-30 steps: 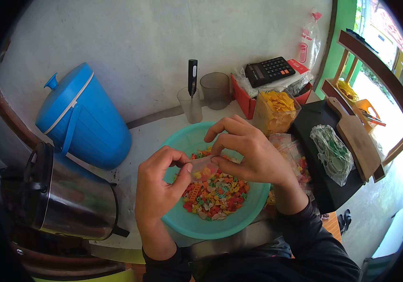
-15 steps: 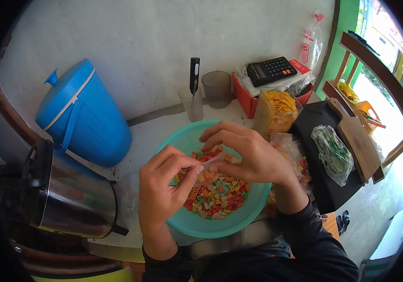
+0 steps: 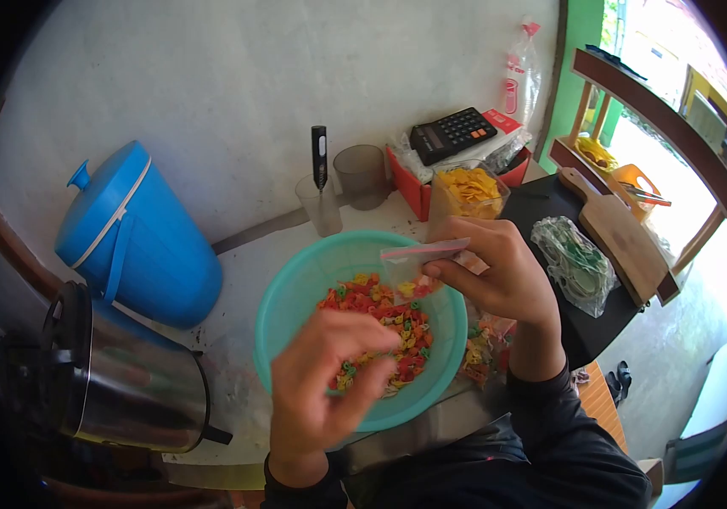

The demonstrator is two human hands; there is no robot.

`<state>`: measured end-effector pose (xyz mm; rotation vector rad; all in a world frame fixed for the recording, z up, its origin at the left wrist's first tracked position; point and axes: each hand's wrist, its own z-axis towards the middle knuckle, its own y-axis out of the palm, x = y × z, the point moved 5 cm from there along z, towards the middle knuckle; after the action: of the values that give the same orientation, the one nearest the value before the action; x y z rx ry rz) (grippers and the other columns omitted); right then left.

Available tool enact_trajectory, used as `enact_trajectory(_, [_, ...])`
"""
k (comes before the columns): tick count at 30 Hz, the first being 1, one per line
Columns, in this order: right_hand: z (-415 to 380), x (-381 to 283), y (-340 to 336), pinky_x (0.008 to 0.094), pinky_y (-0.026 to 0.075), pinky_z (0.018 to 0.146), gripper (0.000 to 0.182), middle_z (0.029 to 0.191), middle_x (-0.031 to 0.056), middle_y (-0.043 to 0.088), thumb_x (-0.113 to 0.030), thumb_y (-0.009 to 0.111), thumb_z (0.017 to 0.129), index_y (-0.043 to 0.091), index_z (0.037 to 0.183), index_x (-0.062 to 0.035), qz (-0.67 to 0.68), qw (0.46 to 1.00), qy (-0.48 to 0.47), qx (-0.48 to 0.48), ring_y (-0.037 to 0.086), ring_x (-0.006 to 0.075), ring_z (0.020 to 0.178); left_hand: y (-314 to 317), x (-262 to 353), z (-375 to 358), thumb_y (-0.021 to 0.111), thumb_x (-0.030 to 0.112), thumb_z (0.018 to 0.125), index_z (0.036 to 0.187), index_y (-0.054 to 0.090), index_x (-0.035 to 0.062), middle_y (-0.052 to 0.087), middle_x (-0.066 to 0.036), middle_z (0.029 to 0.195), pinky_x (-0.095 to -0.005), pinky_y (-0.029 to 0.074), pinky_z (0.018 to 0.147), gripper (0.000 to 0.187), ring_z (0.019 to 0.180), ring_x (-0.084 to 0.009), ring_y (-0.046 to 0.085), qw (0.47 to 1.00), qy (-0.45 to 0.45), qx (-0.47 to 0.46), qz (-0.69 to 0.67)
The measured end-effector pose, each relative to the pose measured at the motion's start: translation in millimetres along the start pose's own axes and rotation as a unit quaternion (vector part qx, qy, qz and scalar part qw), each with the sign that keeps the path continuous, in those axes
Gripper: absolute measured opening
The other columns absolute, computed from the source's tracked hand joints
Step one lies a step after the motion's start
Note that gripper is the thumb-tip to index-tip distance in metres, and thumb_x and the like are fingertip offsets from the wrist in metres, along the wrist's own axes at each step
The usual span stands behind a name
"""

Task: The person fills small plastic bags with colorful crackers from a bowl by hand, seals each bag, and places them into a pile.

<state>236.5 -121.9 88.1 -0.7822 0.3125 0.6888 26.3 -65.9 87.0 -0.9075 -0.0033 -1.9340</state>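
Observation:
In my right hand [image 3: 503, 271], thumb and fingers pinch a small clear zip-lock bag [image 3: 404, 269] by its side. A pink strip runs along the bag's top edge, and it hangs over the turquoise basin [image 3: 274, 293]. My left hand [image 3: 322, 377] hovers above the basin's near left part, slightly blurred, with fingers curved and the thumb apart from them; nothing shows between them. Inside the basin lies a heap of small colourful snack pieces [image 3: 410, 327], red, orange, yellow and green. My left hand hides part of the heap.
Right of the basin lie filled snack bags [image 3: 484, 352]. Behind are a tub of yellow chips [image 3: 472, 193], a calculator [image 3: 452, 136] on a red box and two cups [image 3: 363, 176]. A blue cooler jug [image 3: 147, 246] and a steel pot [image 3: 138, 373] stand left; a cutting board [image 3: 622, 233] lies right.
My hands have come apart. The right has kept the zip-lock bag, now upright; the left has let go and moved down toward me. The whole view has shifted slightly.

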Motion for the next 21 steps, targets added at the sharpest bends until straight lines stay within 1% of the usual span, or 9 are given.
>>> enact_trajectory(2, [-15,2,-13,0.0344,0.051,0.068,0.016,0.082,0.0110,0.068,-0.007,0.077,0.086,0.068,0.096,-0.0001,-0.036,0.999,0.032,-0.006,0.069,0.0277,0.075,21,17,-9,0.076,0.003,0.083,0.106,0.066,-0.0057,0.069,-0.019,0.095,-0.0328,0.054,0.079,0.027,0.088,-0.0263,0.067,0.975,-0.023,-0.119,-0.188])
enact_trajectory(3, [-25,4,-20,0.0345,0.052,0.068,0.016,0.082,0.0110,0.068,-0.007,0.077,0.086,0.068,0.097,0.0000,-0.054,0.997,0.049,-0.010,0.069,0.0273,0.075,35,27,-13,0.074,0.000,0.085,0.108,0.068,-0.0015,0.070,-0.015,0.100,-0.0331,0.055,0.079,0.024,0.090,-0.0256,0.069,0.930,-0.046,-0.195,-0.308])
enact_trajectory(4, [-36,10,-25,0.0371,0.053,0.064,0.015,0.080,0.0129,0.068,-0.009,0.074,0.089,0.066,0.097,-0.0007,-0.068,0.996,0.050,0.002,0.069,0.0302,0.073,50,37,-20,0.072,-0.003,0.087,0.111,0.070,0.0026,0.072,-0.012,0.104,-0.0334,0.056,0.078,0.025,0.092,-0.0249,0.070,0.866,-0.068,-0.266,-0.419])
enact_trajectory(6, [-59,10,-39,0.0372,0.053,0.064,0.013,0.081,0.0134,0.068,-0.008,0.072,0.089,0.066,0.098,-0.0005,-0.072,0.991,0.112,0.006,0.070,0.0295,0.074,94,62,-55,0.073,0.003,0.090,0.131,0.051,0.0034,0.066,-0.015,0.118,-0.0333,0.054,0.089,0.046,0.105,-0.0260,0.067,0.711,-0.047,-0.343,-0.612])
enact_trajectory(8, [-92,22,-49,0.0379,0.054,0.068,0.014,0.086,0.0146,0.070,-0.006,0.067,0.091,0.064,0.104,-0.0006,-0.054,0.984,0.170,0.018,0.071,0.0284,0.078,129,79,-81,0.072,0.003,0.091,0.134,0.049,0.0030,0.065,-0.016,0.119,-0.0336,0.054,0.090,0.049,0.107,-0.0261,0.066,0.589,-0.098,-0.383,-0.705])
enact_trajectory(11, [-124,31,-61,0.0394,0.053,0.072,0.020,0.090,0.0160,0.070,-0.006,0.064,0.093,0.061,0.112,-0.0015,-0.080,0.954,0.287,0.018,0.070,0.0320,0.084,156,101,-98,0.071,0.003,0.092,0.138,0.045,0.0025,0.064,-0.018,0.120,-0.0340,0.054,0.091,0.053,0.109,-0.0263,0.066,0.436,-0.167,-0.397,-0.790])
enact_trajectory(15, [-161,45,-64,0.0416,0.053,0.076,0.029,0.090,0.0170,0.069,-0.007,0.062,0.094,0.056,0.122,-0.0027,-0.128,0.954,0.265,0.062,0.069,0.0365,0.089,168,122,-97,0.069,0.003,0.093,0.144,0.040,0.0017,0.063,-0.020,0.123,-0.0345,0.054,0.094,0.058,0.112,-0.0265,0.065,0.281,-0.236,-0.393,-0.843])
enact_trajectory(19, [-171,45,-63,0.0431,0.052,0.078,0.040,0.097,0.0191,0.068,-0.007,0.062,0.095,0.052,0.133,-0.0030,-0.127,0.945,0.288,0.084,0.068,0.0380,0.092,180,137,-91,0.067,0.002,0.095,0.149,0.034,0.0010,0.061,-0.022,0.125,-0.0350,0.054,0.096,0.064,0.115,-0.0268,0.065,0.175,-0.265,-0.361,-0.877])
enact_trajectory(21, [-171,51,-54,0.0430,0.052,0.079,0.045,0.106,0.0207,0.067,-0.007,0.061,0.095,0.049,0.138,-0.0028,-0.130,0.942,0.289,0.113,0.067,0.0381,0.095,196,143,-92,0.068,0.003,0.094,0.152,0.032,-0.0002,0.061,-0.023,0.125,-0.0356,0.054,0.095,0.068,0.113,-0.0269,0.065,0.157,-0.225,-0.316,-0.908])
